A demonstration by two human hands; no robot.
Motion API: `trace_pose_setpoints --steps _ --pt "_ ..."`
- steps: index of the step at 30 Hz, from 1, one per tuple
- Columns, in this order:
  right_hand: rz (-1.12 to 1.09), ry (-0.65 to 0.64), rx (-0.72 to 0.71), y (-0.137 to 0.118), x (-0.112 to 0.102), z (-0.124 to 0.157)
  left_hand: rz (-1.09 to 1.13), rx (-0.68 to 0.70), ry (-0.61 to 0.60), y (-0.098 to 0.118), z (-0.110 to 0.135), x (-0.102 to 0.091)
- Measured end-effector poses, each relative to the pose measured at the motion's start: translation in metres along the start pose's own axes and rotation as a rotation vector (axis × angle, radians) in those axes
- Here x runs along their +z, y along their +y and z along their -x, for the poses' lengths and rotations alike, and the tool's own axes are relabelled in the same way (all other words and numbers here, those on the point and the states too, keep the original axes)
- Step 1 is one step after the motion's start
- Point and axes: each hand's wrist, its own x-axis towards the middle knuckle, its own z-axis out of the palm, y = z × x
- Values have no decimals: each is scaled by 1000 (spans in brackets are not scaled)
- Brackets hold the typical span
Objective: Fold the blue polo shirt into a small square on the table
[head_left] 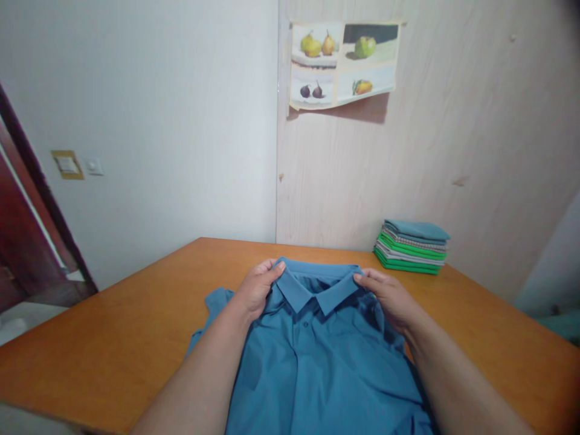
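A blue collared shirt [317, 362] lies front side up on the wooden table, with its collar at the far end and its lower part running out of the bottom of the view. My left hand [259, 287] pinches the left end of the collar, thumb on top. At the collar's right end, my right hand [385, 293] grips the fabric in the same way. The collar is stretched between both hands, and a button shows just below its points. Part of a sleeve sticks out beyond my left forearm.
On the orange-brown table [136, 338], a stack of folded clothes [411, 246] in blue, green and grey stands at the back right. Behind the table rises a wall with a fruit poster [339, 69]. A dark red door frame [40, 199] is at the left.
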Motion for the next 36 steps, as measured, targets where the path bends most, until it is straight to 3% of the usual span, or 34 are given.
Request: trace_pose_setpoints --steps 15,21,28,36 --pt "13 39 13 6 0 -3 -50 -10 -78 -3 -2 -3" --pt "-23 63 47 8 -3 -5 -61 -96 -56 -3 -4 -6" --pt "-3 69 22 9 -6 -6 -106 -58 -122 -2 1 -3" --pt "34 117 11 14 -13 -12 -186 -64 -44 -4 2 -1"
